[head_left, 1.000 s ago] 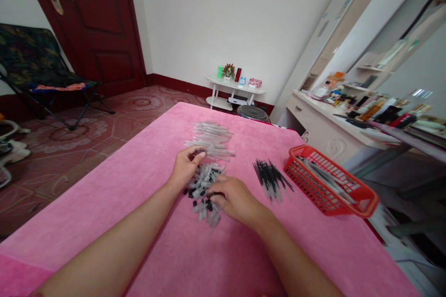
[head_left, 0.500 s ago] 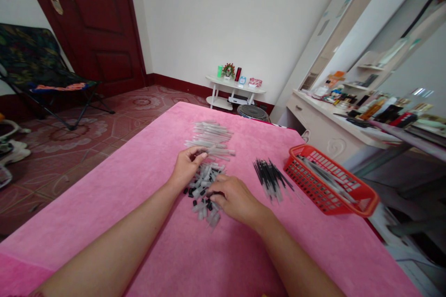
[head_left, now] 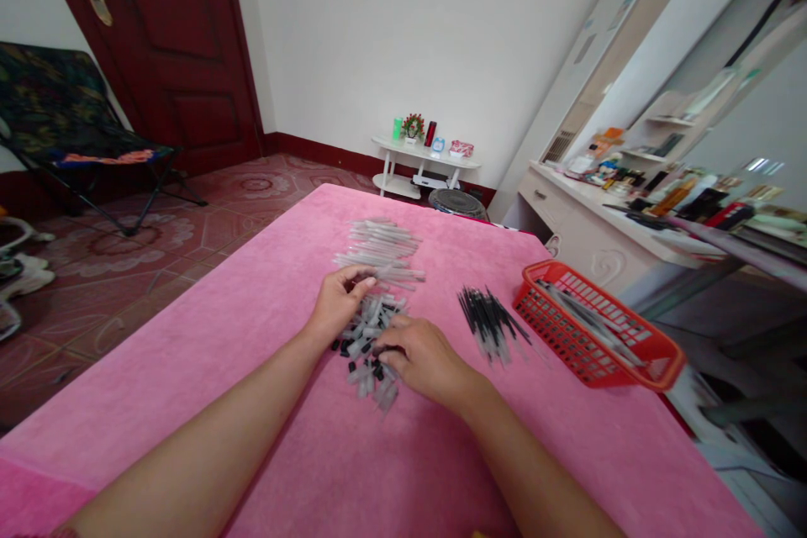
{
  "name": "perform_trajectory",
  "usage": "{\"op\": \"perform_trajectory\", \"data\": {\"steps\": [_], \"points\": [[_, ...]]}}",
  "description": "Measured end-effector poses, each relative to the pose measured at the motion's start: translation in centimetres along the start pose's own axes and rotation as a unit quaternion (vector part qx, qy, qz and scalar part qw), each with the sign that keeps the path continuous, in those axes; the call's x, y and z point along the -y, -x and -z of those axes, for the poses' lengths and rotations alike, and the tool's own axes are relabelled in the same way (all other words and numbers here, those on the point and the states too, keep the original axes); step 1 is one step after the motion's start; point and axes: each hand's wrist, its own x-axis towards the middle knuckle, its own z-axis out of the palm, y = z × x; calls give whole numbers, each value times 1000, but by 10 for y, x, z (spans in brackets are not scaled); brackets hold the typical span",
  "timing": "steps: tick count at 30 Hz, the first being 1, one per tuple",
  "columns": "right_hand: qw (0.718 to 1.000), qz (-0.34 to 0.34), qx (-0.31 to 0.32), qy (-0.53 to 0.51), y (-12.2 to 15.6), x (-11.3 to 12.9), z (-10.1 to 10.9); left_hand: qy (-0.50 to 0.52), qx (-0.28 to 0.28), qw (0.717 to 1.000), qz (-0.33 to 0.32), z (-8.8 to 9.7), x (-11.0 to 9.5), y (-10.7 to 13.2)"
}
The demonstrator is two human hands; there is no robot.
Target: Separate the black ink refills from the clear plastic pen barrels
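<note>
My left hand [head_left: 340, 296] is closed, thumb against fingers, at the near edge of a row of clear thin tubes [head_left: 384, 242]. Whatever it pinches blends with the tubes behind it. Close by on the right, my right hand [head_left: 424, 357] curls over a heap of small translucent and black caps [head_left: 369, 328]. Its thumb and fingertips come together among these pieces, and I cannot make out what is between them. Farther right lies a bundle of slim black sticks with translucent ends [head_left: 488, 319], touched by neither hand.
The pink cloth [head_left: 265, 336] covers the table. At its right edge stands a red plastic basket [head_left: 593, 353] holding long thin pieces. Beyond are a dressing table [head_left: 580, 210] with bottles, a small white shelf [head_left: 429, 153], a round stool [head_left: 457, 202] and a folding chair [head_left: 76, 109].
Both hands stay almost in the same place, closed as before. The piles and the basket have not visibly moved.
</note>
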Motion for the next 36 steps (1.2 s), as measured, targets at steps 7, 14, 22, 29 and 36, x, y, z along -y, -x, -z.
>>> {"op": "perform_trajectory", "data": {"steps": [7,14,22,29,36], "points": [[1000,-5,6,4,0,2,3,1,6,1000,2,-1,-1,0],[1000,-14,13,9,0,3,2,-8,11,1000,-9,-1,1,1],[1000,-9,2,-2,1,1,0,-4,18,1000,-4,-2,-3,2],[1000,-14,8,7,1,2,1,-4,23,1000,-3,-3,-3,4],[1000,-13,4,11,1,2,0,2,24,1000,-2,-4,-6,4]]}}
